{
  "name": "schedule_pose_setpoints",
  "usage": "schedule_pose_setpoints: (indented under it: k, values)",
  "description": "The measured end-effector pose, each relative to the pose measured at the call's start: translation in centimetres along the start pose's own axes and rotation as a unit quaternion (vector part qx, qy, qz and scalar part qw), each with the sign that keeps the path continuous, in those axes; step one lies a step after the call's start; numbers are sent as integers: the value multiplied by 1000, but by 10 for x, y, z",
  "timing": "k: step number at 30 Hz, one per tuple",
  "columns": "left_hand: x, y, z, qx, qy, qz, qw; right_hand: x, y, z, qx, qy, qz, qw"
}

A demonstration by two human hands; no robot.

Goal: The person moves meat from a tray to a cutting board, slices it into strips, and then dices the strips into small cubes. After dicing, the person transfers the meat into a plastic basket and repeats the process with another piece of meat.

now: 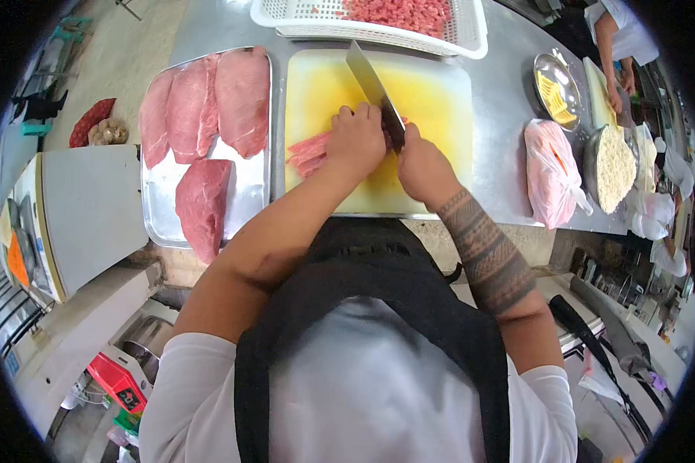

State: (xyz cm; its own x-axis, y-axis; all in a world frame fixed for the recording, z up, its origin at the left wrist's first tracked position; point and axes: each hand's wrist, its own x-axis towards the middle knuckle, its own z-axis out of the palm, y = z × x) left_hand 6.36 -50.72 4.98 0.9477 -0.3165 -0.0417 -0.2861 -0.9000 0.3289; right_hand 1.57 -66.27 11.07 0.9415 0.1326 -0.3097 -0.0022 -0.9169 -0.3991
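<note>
On the yellow-stained cutting board (440, 100), strips of raw meat (309, 151) lie under and to the left of my left hand (357, 139). Its fingers are curled down on the meat, beside the blade. My right hand (425, 166) is closed around the handle of a cleaver (369, 73), whose broad blade points away from me and slants left. The blade's lower part is close to my left fingertips. Just past the blade a little more red meat shows; the cutting edge itself is hidden.
Left of the board, a metal tray (158, 202) holds several large raw meat pieces (242, 100). A white basket (286, 19) of diced meat stands behind. To the right are a tied plastic bag (550, 174), a metal bowl (544, 69) with yellow slices and a co-worker's hand (615, 96).
</note>
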Motion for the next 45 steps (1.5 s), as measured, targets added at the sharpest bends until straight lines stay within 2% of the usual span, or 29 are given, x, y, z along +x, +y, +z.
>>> schedule_pose_setpoints:
  k: [2, 5, 8, 11, 14, 17, 20, 23, 26, 29, 32, 35, 38, 41, 44, 45]
  values:
    - [-2, 1, -1, -5, 0, 6, 1000, 0, 0, -11, -5, -1, -2, 1000]
    - [-4, 1, 0, 7, 27, 15, 1000, -41, -13, -48, -33, -62, 40, 997]
    - [-3, 1, -1, -2, 13, 9, 1000, -72, -25, -64, -16, -114, 79, 990]
    - [-2, -2, 6, 27, -3, 31, 999, -27, 0, 0, 35, -35, 27, 998]
    - [0, -3, 10, 7, 44, 8, 999, 7, -8, 9, 47, 50, -18, 997]
    - [-4, 2, -4, -14, 42, -10, 999, -3, 7, 7, 46, 51, -26, 997]
    - [-13, -5, -15, 1, 62, -3, 998, -36, 13, -9, 10, -14, 60, 998]
    - [-20, -11, -9, -8, 42, 10, 999, -62, 15, -15, -18, -24, 52, 998]
    - [-19, -12, -4, 37, 34, 11, 999, -86, -1, -39, -29, -73, 72, 994]
    - [-19, -11, -9, 35, 45, 18, 998, -98, -14, -48, -6, -31, 15, 999]
    - [-18, -6, -15, 39, 27, 10, 999, -51, -6, 1, 16, 3, -3, 1000]
    - [-17, -11, -9, 22, 30, 13, 999, -7, -14, 7, 22, 12, -15, 1000]
    - [-17, -14, -3, 27, 49, 22, 998, -18, -16, -16, 1, 4, -9, 1000]
    - [-19, -14, -4, 13, 66, 26, 997, -65, -23, -39, 34, -3, -29, 999]
    - [-19, -16, -1, -1, 67, 29, 997, -83, -33, -47, 32, -66, 36, 997]
    - [-19, -15, -2, 3, 66, 28, 997, -74, -27, -32, 49, -38, 20, 998]
